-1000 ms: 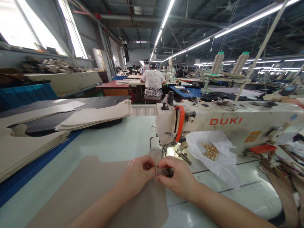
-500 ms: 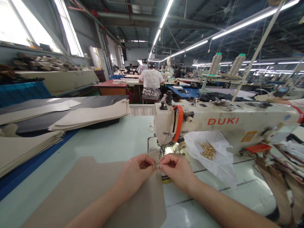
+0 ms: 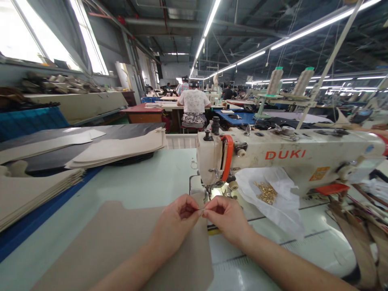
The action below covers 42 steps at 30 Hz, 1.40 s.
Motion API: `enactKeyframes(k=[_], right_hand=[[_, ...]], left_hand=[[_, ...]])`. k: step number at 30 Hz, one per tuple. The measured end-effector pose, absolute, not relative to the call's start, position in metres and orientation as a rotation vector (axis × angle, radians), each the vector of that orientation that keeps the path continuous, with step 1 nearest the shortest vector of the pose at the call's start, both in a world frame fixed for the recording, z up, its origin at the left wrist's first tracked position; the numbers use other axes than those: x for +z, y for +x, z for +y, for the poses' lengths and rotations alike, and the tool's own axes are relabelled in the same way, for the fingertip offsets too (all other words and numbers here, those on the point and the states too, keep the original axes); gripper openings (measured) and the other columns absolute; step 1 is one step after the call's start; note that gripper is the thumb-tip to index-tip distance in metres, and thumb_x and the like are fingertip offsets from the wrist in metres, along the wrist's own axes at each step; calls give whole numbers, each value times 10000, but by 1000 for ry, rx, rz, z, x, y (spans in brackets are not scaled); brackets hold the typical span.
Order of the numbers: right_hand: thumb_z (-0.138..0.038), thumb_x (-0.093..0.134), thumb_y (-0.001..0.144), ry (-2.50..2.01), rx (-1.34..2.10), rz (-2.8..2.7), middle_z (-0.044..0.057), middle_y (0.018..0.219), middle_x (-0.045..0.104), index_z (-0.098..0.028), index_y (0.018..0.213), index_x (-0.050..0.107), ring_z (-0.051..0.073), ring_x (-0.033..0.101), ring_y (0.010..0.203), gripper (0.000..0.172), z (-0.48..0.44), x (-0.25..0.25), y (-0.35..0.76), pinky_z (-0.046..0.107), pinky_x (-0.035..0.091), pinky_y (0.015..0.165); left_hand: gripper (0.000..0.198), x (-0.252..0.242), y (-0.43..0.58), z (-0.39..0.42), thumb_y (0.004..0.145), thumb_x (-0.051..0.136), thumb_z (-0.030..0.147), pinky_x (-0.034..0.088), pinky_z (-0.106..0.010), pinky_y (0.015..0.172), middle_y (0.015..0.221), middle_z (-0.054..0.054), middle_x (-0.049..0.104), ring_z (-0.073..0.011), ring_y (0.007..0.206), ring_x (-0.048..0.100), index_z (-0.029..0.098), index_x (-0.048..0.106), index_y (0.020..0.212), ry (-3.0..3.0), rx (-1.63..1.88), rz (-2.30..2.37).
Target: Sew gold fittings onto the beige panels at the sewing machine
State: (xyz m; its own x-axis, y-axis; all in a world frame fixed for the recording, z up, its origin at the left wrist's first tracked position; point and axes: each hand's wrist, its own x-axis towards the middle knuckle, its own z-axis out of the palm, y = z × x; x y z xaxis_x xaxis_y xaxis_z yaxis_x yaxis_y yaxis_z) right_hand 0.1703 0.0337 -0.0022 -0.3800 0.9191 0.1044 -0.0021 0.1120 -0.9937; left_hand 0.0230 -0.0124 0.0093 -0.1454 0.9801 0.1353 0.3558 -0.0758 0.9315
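My left hand (image 3: 176, 220) and my right hand (image 3: 228, 218) meet fingertip to fingertip in front of the sewing machine's needle area. Both are closed in a pinch on something small and thin, mostly hidden by the fingers; its kind I cannot make out. Beneath my left hand and forearm lies a large flat taupe panel (image 3: 127, 238), its narrow upper part reaching towards the presser foot. The white sewing machine (image 3: 254, 147), lettered DUKI, stands just beyond my hands. Right of them, small gold metal fittings (image 3: 266, 192) sit in a pile on a white plastic bag (image 3: 280, 218).
Stacks of beige cut panels (image 3: 121, 147) lie at the left on dark sheets. Brown straps (image 3: 353, 230) bunch at the right edge. Two thread cones (image 3: 275, 81) stand behind the machine. Further back, a person in a white top (image 3: 194, 101) sits facing away.
My fingertips have drawn slightly closer together, and less of the small thing shows between them. The panel and machine keep their places apart from a slight camera shift.
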Motion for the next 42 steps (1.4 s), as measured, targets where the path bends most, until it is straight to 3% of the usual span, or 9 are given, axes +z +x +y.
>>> enactKeyframes(k=[8,16,30,33,37,42], right_hand=[[-238,665,629,-835,1555,-1497,-14,624,653,-171,719,644,129,576,584,114,35,-1,177,237,436,598],[-246,611,714,-888,1378,-1688,6,624,641,-155,715,679,140,553,579,114,35,-5,180,245,430,581],[-125,521,802,-907,972,-2072,-35,616,570,-175,696,590,103,509,597,137,32,5,185,188,350,574],[-119,510,796,-943,1012,-2090,-35,602,563,-174,692,575,103,503,576,135,34,5,188,189,349,556],[-128,496,789,-1080,1275,-2043,-30,600,573,-171,696,560,98,528,544,121,39,10,188,180,389,532],[-135,509,739,-1202,1374,-2072,-14,581,616,-164,659,592,112,564,487,119,50,13,178,194,415,482]], left_hand=[[59,10,23,-18,746,564,246,478,-249,657,690,22,604,-137,659,603,195,549,721,1637,1215,1617],[79,8,24,-19,750,564,264,479,-245,642,684,28,613,-137,648,607,200,546,705,1682,1213,1678],[78,12,21,-15,761,543,280,496,-252,626,682,23,620,-152,658,617,207,535,736,1693,1086,1610],[141,19,14,-16,759,545,281,520,-326,778,890,-25,668,-198,839,646,210,561,880,1827,925,1656],[421,16,4,-24,808,511,298,374,-443,1036,1282,-110,549,-269,1205,489,184,495,1213,2178,695,1774],[550,-3,8,-44,877,432,349,346,-429,1072,1401,-122,443,-261,1293,403,149,336,1381,2267,514,1880]])
